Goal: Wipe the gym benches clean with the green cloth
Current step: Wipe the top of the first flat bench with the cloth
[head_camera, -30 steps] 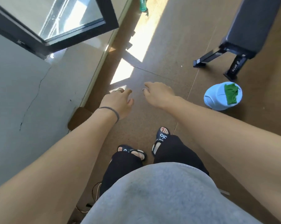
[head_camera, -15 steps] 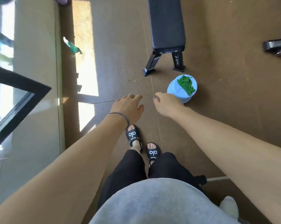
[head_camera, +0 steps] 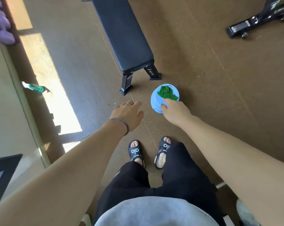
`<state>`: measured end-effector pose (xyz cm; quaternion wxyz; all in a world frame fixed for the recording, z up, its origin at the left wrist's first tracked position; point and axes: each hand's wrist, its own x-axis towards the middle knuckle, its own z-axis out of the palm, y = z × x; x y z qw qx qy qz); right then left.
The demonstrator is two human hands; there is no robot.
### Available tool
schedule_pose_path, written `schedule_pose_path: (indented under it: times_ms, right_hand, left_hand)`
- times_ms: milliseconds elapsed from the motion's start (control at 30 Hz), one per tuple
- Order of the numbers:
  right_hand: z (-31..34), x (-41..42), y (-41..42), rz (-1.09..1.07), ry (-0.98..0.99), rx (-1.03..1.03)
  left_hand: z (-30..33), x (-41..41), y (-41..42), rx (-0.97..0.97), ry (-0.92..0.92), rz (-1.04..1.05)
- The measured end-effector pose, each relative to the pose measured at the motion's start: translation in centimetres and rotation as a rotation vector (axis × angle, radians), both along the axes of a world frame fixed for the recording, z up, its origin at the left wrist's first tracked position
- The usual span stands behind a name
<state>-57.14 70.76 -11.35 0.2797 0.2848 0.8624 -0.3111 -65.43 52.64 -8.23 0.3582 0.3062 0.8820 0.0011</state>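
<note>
At the upper left of the frame lie purple shapes [head_camera: 2, 28], too blurred to name. Below them, at the left edge of the sunlit strip, a green spray bottle [head_camera: 35, 87] lies on the brown floor [head_camera: 219, 95]. The left hand [head_camera: 127, 114], centre frame, hangs over the floor with fingers relaxed and spread, grasping nothing. Above it the black gym bench [head_camera: 123, 35] runs to the top edge. Just right of the bench's feet stands a light blue bucket [head_camera: 156, 101] with the green cloth [head_camera: 166, 92] draped in it. The right hand [head_camera: 175, 111] overlaps the bucket's near rim, fingers curled; whether they grip it I cannot tell. Black equipment [head_camera: 255, 22] sits upper right.
</note>
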Motion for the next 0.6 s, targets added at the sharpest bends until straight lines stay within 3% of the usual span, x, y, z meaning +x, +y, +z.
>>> schedule_pose_path:
  times_ms: [333,600]
  right_hand:
    - [-8.9,-7.0,11.2,-0.009,-0.052,-0.054]
    - [-27.8,-11.8,16.3,-0.029,-0.119,-0.059]
  left_hand:
    - [-8.1,-6.3,10.4,0.010,-0.028,0.115]
    - [-26.8,-10.5,15.8,0.027,-0.121,0.164]
